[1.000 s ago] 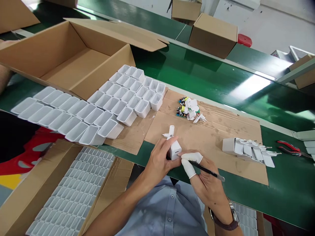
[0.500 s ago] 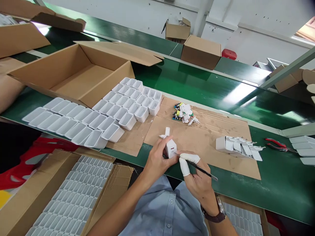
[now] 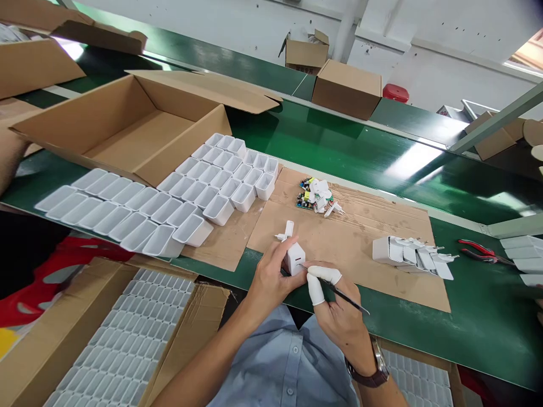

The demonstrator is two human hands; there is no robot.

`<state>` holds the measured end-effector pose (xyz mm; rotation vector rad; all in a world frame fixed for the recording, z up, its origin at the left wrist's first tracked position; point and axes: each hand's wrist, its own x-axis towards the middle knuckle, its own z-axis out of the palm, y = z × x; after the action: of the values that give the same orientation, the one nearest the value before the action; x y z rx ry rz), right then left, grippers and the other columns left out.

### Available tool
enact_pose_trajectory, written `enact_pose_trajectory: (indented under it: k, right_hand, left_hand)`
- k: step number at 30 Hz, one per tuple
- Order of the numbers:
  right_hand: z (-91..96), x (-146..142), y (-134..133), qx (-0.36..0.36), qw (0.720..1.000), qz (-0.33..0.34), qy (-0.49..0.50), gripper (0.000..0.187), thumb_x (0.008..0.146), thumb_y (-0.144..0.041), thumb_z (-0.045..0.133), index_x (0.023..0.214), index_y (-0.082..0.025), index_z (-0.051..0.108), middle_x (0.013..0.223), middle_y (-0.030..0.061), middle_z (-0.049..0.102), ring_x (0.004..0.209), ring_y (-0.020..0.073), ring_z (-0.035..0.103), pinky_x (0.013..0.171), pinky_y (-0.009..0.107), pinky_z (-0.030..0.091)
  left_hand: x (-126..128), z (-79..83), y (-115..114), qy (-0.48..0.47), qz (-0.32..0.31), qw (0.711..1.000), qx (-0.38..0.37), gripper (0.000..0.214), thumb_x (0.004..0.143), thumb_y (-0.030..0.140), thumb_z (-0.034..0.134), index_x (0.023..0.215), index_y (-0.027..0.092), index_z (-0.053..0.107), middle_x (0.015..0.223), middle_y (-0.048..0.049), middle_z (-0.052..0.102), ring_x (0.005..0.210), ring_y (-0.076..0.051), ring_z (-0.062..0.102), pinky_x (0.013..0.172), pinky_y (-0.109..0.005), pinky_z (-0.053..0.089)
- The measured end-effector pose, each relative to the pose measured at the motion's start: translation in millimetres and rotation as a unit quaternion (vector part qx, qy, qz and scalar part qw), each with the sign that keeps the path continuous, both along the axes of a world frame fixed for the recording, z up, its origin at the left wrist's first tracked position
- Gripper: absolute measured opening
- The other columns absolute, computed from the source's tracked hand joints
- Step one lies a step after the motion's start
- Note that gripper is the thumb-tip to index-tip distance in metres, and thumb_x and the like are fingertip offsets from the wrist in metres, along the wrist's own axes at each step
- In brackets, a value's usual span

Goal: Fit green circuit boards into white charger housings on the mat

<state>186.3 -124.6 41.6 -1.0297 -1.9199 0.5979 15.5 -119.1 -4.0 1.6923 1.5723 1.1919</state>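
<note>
My left hand is closed round a white charger casing with a dark slot in its end face. A two-pin plug cover stands out at the casing's far end. In my right hand, with white finger cots on thumb and forefinger, is a thin metal pick with a dark handle and a bent silver rear end. Its tip touches or nearly touches the casing's end face beside the slot. Beyond my hands, a small pile of circuit boards and white plug parts lies on the cardboard sheet.
Rows of open white casings stand at the left beside a large open carton. Casings with plug covers lie at the right, near red-handled pliers. A carton of casings sits below the bench edge. Another person's arm shows far left.
My right hand has shifted slightly left and the pick has rolled a little, its rear end now seen edge-on. My left hand keeps its hold. A dark blur appears at the far right edge.
</note>
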Motion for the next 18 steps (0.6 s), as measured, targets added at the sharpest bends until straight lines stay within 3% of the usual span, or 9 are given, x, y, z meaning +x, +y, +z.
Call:
enact_pose_trajectory:
  k: [12,15,18]
  right_hand:
    - [22.3,-3,1,-0.041,0.998,0.016,-0.047,0.029,0.095,-0.003,0.049,0.112,-0.022,0.062,0.102,0.0075,0.074,0.093,0.0212,0.072,0.081,0.033,0.060]
    - [20.0,-3,-2,-0.052,0.998,0.011,-0.024,0.031,0.094,-0.003,0.048,0.113,-0.022,0.064,0.101,0.0071,0.074,0.093,0.0209,0.073,0.080,0.033,0.061]
    - [7.3,-1,-7,-0.044,0.998,0.001,0.044,0.029,0.099,-0.005,0.054,0.116,-0.024,0.067,0.108,0.0060,0.077,0.101,0.0195,0.075,0.090,0.032,0.063]
  left_hand:
    - [-3,-0.6,-4,0.000,-0.019,1.000,-0.008,0.050,0.097,0.035,0.070,0.145,0.024,0.061,0.100,-0.0029,0.065,0.076,-0.016,0.062,0.075,-0.029,0.056]
    - [-3,-1.3,-3,-0.003,-0.017,1.000,-0.003,0.048,0.095,0.034,0.071,0.142,0.024,0.064,0.097,-0.0021,0.064,0.078,-0.017,0.062,0.077,-0.029,0.056]
    - [-2,-1.5,-2,-0.047,-0.005,0.998,-0.035,0.052,0.089,0.032,0.073,0.140,0.023,0.064,0.100,-0.0026,0.067,0.077,-0.016,0.064,0.075,-0.028,0.057]
